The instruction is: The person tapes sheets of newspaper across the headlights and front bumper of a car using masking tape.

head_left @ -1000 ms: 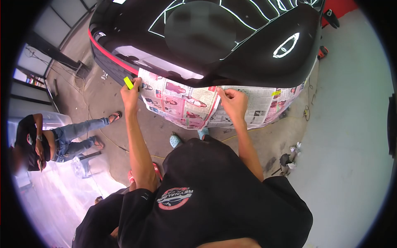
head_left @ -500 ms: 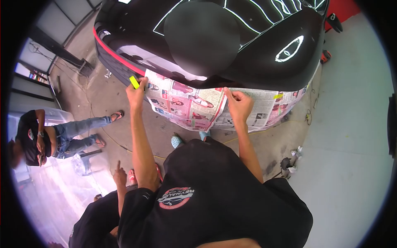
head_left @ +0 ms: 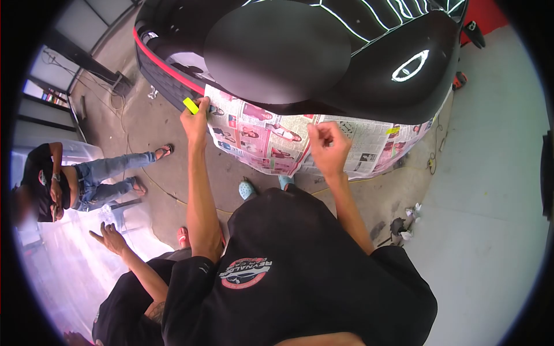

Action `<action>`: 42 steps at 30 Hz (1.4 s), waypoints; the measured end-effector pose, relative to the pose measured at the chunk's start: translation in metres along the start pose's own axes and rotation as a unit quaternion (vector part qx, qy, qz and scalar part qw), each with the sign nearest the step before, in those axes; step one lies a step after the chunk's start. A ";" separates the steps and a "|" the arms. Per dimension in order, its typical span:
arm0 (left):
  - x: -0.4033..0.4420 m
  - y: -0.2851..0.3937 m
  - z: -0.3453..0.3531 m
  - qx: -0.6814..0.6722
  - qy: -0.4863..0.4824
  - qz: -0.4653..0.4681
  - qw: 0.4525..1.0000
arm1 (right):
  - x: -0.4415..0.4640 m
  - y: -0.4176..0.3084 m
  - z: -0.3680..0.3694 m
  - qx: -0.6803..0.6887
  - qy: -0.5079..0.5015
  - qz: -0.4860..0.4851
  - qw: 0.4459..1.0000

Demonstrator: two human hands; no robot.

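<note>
A sheet of printed newspaper (head_left: 277,138) hangs along the lower edge of a glossy black car (head_left: 381,95). My left hand (head_left: 195,118) is closed at the sheet's upper left corner, with a bright yellow piece of tape (head_left: 190,105) in its fingers, probably a roll seen edge-on. In front of the newspaper is my right hand (head_left: 330,149), its fingers curled in just below the car's edge. Whether anything is pinched in it is hidden. A small yellow tape strip (head_left: 393,130) sticks to the paper further right.
Beside me on the left, a person in black reaches out a hand (head_left: 111,238). Another person in jeans (head_left: 107,176) stands further left, near plastic sheeting (head_left: 75,254). A cable (head_left: 164,200) crosses the floor; crumpled scraps (head_left: 408,225) lie at right.
My right hand has drawn down slightly from the car's edge and turned. My left hand stays at the paper's corner. The nearby person's hand has swung left, fingers spread.
</note>
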State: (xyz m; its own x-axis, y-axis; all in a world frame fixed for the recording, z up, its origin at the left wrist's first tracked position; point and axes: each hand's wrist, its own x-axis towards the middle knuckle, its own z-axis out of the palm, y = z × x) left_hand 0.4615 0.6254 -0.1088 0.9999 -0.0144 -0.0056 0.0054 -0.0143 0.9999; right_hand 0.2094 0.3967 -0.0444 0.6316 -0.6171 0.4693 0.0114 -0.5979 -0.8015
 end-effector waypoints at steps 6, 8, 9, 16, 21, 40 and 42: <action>0.001 -0.002 0.007 -0.008 0.015 0.010 1.000 | -0.014 -0.010 0.025 0.052 -0.186 -0.075 0.978; 0.002 -0.003 0.006 0.000 0.011 0.005 1.000 | -0.013 0.003 0.027 0.062 -0.180 -0.029 0.981; 0.002 -0.002 0.006 0.004 0.008 0.003 1.000 | -0.011 0.008 0.027 0.067 -0.177 -0.006 0.982; -0.008 0.004 0.013 0.094 0.144 0.117 0.978 | -0.013 0.017 0.028 0.111 -0.176 0.017 0.978; -0.067 0.007 0.023 0.074 0.142 0.194 0.968 | -0.016 0.012 0.028 0.124 -0.160 0.019 0.979; -0.173 0.061 0.066 0.096 -0.471 -0.109 0.870 | -0.011 0.023 0.013 0.117 -0.209 -0.057 0.969; -0.181 0.055 0.064 0.002 -0.442 -0.106 0.891 | -0.014 0.028 0.015 0.123 -0.207 -0.040 0.970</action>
State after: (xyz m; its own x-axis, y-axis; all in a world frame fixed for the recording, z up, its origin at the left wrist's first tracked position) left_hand 0.2803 0.5631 -0.0534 0.5752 -0.7921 -0.2042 0.1907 -0.1130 0.9751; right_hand 0.2119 0.3962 -0.0792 0.8772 -0.2855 0.3860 0.2258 -0.4642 -0.8565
